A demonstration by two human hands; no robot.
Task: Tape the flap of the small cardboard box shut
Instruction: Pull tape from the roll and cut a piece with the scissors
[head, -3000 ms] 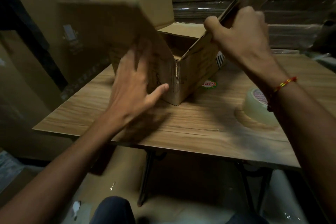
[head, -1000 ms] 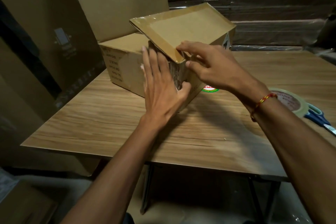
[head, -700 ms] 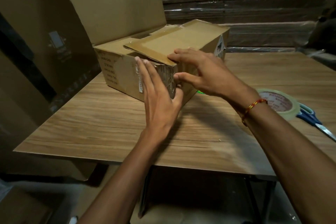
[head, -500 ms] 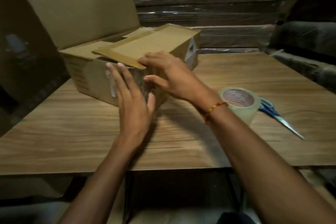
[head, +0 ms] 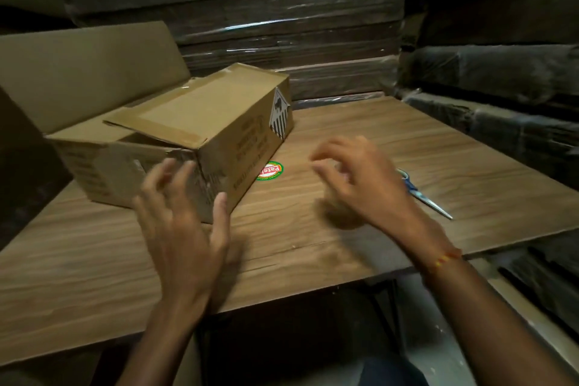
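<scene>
**Inspector:** Where is the box, relative to your hands?

**Me:** The small brown cardboard box (head: 175, 141) sits on the wood-grain tabletop (head: 360, 135), toward its left side, one corner pointing at me. My left hand (head: 181, 229) is in front of that near corner. Its fingertips (head: 166, 169) overlap the box's front face, but motion blur stops me telling whether they touch it. My right hand (head: 363, 185) is well apart from the box, to its right, above the tabletop.

**Inspector:** Condition of the flap?

**Me:** The right-hand top flap with glossy tape along its edges (head: 200, 106) is folded down over the opening, its near corner slightly raised. The left side of the top is only partly covered. A larger plain flap (head: 81, 69) stands upright behind the box.

**Inspector:** State of each grip?

**Me:** Left hand: fingers spread and nearly straight, thumb out to the right, nothing held. Right hand: fingers loosely curled and pointing left, blurred. A pale blurred shape lies beneath the palm; I cannot tell what it is, nor whether the fingers hold it.

**Inspector:** Other items noted?

**Me:** A round green-and-red sticker (head: 270, 170) lies on the tabletop just beside the box's right face. Blue-handled scissors (head: 423, 196) lie beyond my right hand. A red-and-yellow thread bracelet (head: 446, 257) is on my right wrist. Plastic-wrapped stacks of flat cardboard (head: 282, 9) stand behind the table.
</scene>
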